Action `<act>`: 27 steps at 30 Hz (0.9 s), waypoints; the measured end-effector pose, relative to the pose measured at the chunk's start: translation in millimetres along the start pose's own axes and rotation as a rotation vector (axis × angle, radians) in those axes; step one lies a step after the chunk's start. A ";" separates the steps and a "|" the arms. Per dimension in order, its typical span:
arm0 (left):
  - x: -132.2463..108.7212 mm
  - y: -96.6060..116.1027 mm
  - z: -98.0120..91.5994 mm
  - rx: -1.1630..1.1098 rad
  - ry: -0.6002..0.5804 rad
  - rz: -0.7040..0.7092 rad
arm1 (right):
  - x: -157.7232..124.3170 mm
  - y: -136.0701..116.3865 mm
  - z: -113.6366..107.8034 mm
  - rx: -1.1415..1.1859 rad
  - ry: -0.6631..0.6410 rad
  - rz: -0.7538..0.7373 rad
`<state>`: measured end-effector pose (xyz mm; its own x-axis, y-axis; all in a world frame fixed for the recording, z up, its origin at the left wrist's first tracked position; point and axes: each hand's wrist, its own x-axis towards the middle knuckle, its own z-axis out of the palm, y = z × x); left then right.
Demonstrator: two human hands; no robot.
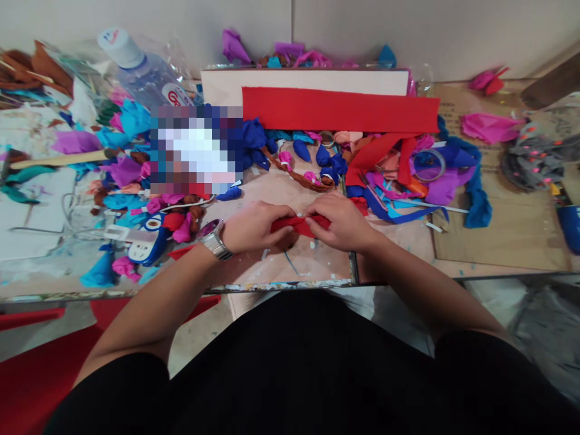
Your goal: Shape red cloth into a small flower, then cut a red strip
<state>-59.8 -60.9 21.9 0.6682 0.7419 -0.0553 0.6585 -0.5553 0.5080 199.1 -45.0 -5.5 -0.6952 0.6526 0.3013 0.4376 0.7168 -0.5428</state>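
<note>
My left hand [257, 226] and my right hand [341, 221] meet at the near middle of the worktable, fingers curled. Together they pinch a small folded strip of red paper [299, 224] held just above the tabletop. A silver wristwatch [212, 238] sits on my left wrist. A brown twisted paper cord [299, 175] with small pink and blue paper buds lies just beyond my hands. Further back a long red paper sheet [339, 109] rests against a white board [299, 80].
Crumpled blue, purple and pink paper pieces [127, 172] cover the table's left and centre. A plastic water bottle [145, 75] lies at the back left, a tape roll [429, 166] at the right, a cardboard sheet [498, 229] beyond it. A wooden stick [58, 159] lies far left.
</note>
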 end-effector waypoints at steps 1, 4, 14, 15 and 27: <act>-0.3 0.3 -1.3 0.003 -0.008 -0.008 | -0.1 0.3 -0.3 0.001 -0.001 0.001; -0.8 0.7 -4.1 -0.010 -0.033 -0.030 | -0.1 0.9 -1.1 0.001 -0.024 0.007; -1.5 4.4 -2.0 -0.158 -0.044 0.012 | 1.0 -3.4 3.9 -0.013 -0.060 -0.045; -1.1 4.7 -1.2 -0.168 -0.033 0.004 | 1.1 -3.4 4.2 -0.014 -0.061 -0.049; 0.2 4.5 2.4 -0.275 -0.056 -0.089 | 0.8 -3.1 5.6 -0.042 -0.022 -0.070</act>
<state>-55.8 -64.1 22.1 0.6353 0.7568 -0.1534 0.6018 -0.3608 0.7126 194.0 -48.1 -7.9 -0.7372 0.5952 0.3198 0.4104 0.7704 -0.4878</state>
